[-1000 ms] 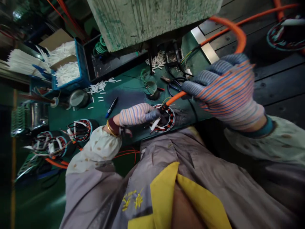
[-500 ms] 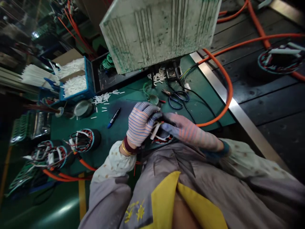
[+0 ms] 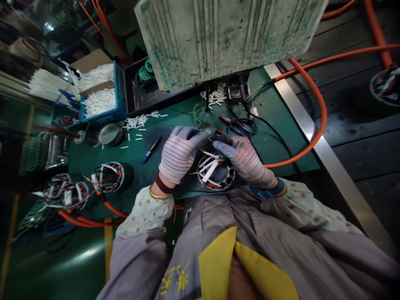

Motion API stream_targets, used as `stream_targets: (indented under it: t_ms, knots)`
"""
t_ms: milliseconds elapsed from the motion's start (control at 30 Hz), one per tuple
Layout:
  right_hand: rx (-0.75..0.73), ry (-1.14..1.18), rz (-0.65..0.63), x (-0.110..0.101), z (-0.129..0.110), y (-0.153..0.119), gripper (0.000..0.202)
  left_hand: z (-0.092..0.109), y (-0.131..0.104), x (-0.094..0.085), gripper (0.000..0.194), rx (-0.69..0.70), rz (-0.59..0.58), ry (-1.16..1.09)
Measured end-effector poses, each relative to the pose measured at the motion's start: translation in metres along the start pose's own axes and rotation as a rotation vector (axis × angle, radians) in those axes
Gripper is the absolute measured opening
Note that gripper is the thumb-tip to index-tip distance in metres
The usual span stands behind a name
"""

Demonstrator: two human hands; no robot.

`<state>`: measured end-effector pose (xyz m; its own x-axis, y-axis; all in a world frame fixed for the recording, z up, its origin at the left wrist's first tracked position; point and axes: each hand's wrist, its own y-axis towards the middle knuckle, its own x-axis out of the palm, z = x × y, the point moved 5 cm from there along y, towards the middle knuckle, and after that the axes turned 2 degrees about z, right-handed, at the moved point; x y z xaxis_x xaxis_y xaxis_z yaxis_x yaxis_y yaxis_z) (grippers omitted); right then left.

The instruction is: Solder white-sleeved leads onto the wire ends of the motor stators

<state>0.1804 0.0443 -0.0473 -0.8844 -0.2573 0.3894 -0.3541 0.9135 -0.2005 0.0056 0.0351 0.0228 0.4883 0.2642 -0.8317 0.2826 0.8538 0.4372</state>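
Observation:
A round motor stator with red and black wires lies on the bench close against my body, and white insulating sleeves cross its open top. My left hand, in a striped knit glove, reaches over its far left edge with fingers pinched together. From the right, my right hand, gloved the same way, brings closed fingers to the far rim, close to the left fingertips. Whatever lies between the fingertips is too small and blurred to name.
Further stators stand at the left with orange cables. A blue marker, scissors and loose white sleeve pieces lie on the green bench. A blue bin holds more sleeves. A grey panel overhangs the back; an orange cable loops right.
Both hands have shifted toward the far rim and a little apart, exposing the stator and its white sleeves. The camera view has also moved slightly.

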Motion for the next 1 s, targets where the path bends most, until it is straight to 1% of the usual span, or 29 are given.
stream_targets:
  t_ms: [33, 67, 100, 200, 233, 300, 367, 533, 733, 867, 1000]
  knots:
    - [-0.007, 0.001, 0.001, 0.001, 0.000, 0.000, 0.046, 0.003, 0.000, 0.003, 0.024, 0.039, -0.070, 0.046]
    - [-0.011, 0.004, 0.010, 0.002, 0.000, 0.000, 0.045, 0.004, 0.001, 0.004, 0.024, 0.038, -0.084, 0.062]
    - [-0.010, 0.006, 0.024, 0.002, 0.000, 0.000, 0.045, 0.004, 0.002, 0.003, 0.023, 0.001, -0.046, 0.049]
    - [0.009, 0.006, 0.063, 0.000, 0.001, -0.002, 0.048, 0.003, 0.000, -0.005, 0.026, -0.212, 0.163, -0.130]
    - [0.014, 0.004, 0.072, -0.001, 0.001, -0.002, 0.050, 0.003, -0.001, -0.005, 0.026, -0.281, 0.185, -0.218]
    - [0.018, 0.000, 0.076, -0.001, 0.001, -0.002, 0.051, 0.008, -0.005, 0.001, 0.027, -0.375, 0.141, -0.383]
    - [0.008, -0.005, 0.073, -0.001, 0.000, -0.002, 0.050, 0.014, -0.008, 0.006, 0.029, -0.418, 0.105, -0.468]
    - [-0.028, -0.016, 0.087, -0.001, -0.002, -0.002, 0.044, 0.016, -0.011, 0.010, 0.031, -0.452, 0.171, -0.452]
    - [-0.047, 0.011, 0.054, 0.000, 0.001, 0.000, 0.050, 0.014, -0.008, 0.011, 0.032, -0.463, 0.087, -0.479]
    - [-0.051, 0.021, 0.032, -0.001, 0.006, -0.001, 0.051, 0.013, -0.005, 0.011, 0.030, -0.467, 0.067, -0.493]
    - [-0.045, -0.010, 0.030, -0.004, 0.004, -0.002, 0.053, 0.010, -0.005, 0.012, 0.030, -0.489, 0.038, -0.494]
